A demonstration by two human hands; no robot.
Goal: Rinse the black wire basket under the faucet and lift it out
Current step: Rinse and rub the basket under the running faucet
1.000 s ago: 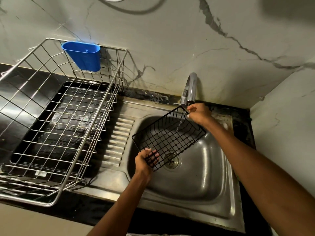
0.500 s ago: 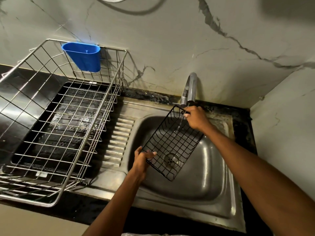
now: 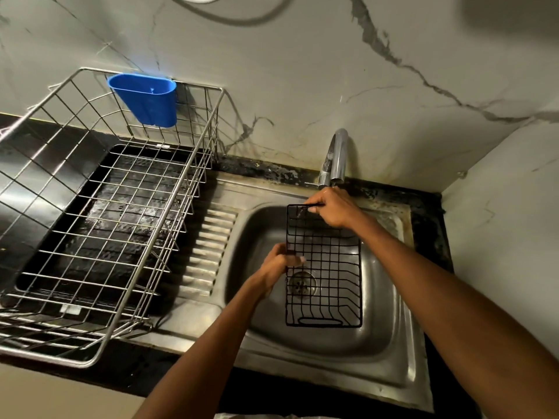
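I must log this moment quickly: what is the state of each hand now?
Left hand: grips the left edge of the black wire basket.
Right hand: pinches the basket's top rim, below the faucet.

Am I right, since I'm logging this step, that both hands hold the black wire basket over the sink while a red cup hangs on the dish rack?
Not quite: the cup is blue, as the head view shows. The left hand and right hand do hold the black wire basket over the sink, and it hangs on the dish rack.
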